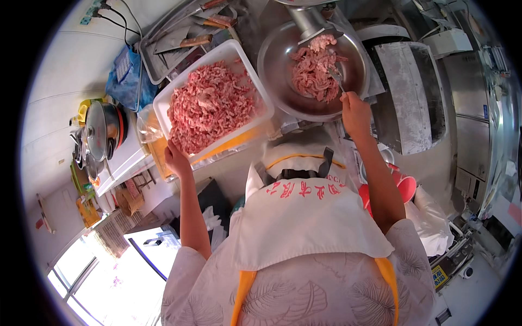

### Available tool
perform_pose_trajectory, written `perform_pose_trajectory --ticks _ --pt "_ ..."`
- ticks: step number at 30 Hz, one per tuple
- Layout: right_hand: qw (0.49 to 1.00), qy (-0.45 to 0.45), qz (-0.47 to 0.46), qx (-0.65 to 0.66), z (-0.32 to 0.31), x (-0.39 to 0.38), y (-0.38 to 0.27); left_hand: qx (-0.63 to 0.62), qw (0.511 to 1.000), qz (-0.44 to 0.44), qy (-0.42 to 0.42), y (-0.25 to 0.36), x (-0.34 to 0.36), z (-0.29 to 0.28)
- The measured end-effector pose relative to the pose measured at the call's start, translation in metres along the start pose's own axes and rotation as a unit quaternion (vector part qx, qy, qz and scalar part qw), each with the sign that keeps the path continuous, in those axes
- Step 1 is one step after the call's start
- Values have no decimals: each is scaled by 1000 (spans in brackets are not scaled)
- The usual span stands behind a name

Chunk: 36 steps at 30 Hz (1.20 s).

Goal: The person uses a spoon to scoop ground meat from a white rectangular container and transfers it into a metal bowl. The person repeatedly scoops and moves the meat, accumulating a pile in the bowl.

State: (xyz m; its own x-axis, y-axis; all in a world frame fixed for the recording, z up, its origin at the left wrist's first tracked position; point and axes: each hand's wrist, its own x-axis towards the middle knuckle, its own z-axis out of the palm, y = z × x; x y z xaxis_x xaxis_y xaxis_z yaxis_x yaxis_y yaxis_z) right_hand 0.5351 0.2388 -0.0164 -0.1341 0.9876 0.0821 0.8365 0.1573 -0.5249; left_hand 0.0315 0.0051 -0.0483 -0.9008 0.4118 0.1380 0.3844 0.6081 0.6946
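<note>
My left hand (176, 159) grips the near edge of a white rectangular tray (255, 86) heaped with pink minced meat (209, 106), and the tray tilts up above the counter. My right hand (354, 113) holds a metal utensil (336, 77) whose tip rests in the minced meat (312, 70) lying in a round steel pan (277, 51). That pan sits under the outlet of a metal meat grinder (304, 19). More meat hangs at the grinder's mouth.
A steel tray with knives and a cleaver (174, 41) lies behind the white tray. A blue bag (126, 76) and a lidded pot (103, 129) stand at the left. Red plastic cups (405, 185) are at the right, below a grey machine cover (408, 92).
</note>
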Motion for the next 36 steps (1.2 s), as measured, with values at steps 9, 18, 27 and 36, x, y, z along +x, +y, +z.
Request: perform_pose_trajectory --ticks 9,18,27,36 --pt "998 34 -49 5 0 -6 -6 -14 1000 -9 -11 -2 2 2" --pt "995 40 -13 87 1 -15 -7 -17 1000 -24 -4 10 -3 -1" --pt "990 75 -17 114 10 -8 -32 -3 998 -54 -22 -3 1 -3" --pt "998 26 -46 24 31 7 -27 0 999 -44 -9 -7 0 -2"
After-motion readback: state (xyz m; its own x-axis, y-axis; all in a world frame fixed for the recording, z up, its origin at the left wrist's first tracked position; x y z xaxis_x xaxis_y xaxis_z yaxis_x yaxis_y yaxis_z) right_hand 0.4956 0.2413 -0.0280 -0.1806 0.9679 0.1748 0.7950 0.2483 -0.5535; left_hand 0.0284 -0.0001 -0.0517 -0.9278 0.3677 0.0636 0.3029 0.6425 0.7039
